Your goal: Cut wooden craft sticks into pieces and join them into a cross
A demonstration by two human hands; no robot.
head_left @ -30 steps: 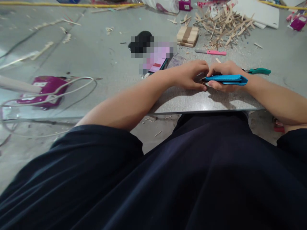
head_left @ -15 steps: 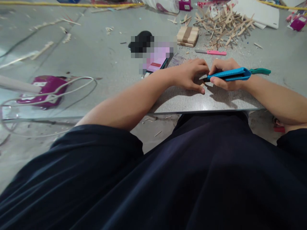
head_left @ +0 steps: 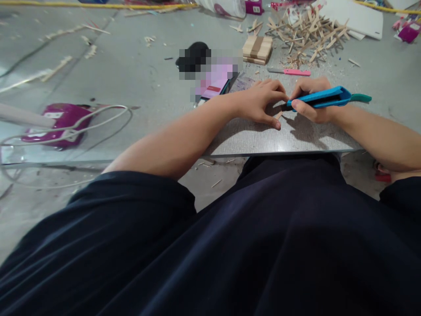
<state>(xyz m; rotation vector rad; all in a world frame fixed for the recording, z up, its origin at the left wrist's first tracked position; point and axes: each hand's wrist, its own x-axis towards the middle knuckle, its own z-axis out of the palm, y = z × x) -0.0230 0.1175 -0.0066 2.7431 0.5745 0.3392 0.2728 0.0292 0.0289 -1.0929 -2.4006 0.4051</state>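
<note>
In the head view my right hand (head_left: pixel 312 98) is closed round a blue utility knife (head_left: pixel 329 97), its dark blade pointing left toward my left hand. My left hand (head_left: pixel 263 103) rests on the table near its front edge, with thumb and fingers curved about a small wooden stick (head_left: pixel 279 115). Only a short end of that stick shows; my hand hides the rest. The blade is at the stick, though whether it touches cannot be made out. Behind my right wrist lies a tool with a green handle (head_left: pixel 361 97), mostly hidden.
Beyond my hands lie a pink-handled knife (head_left: pixel 296 72), a banded bundle of craft sticks (head_left: pixel 257 49) and a heap of loose sticks (head_left: pixel 309 35). A phone (head_left: pixel 215 83) and a black mouse (head_left: pixel 194 56) are left of them. A purple power strip (head_left: pixel 62 125) with a cable sits far left.
My right hand has drawn the utility knife slightly right, and the knife's rear has risen a little. More of the stick's end shows. My left hand has stayed nearly still.
</note>
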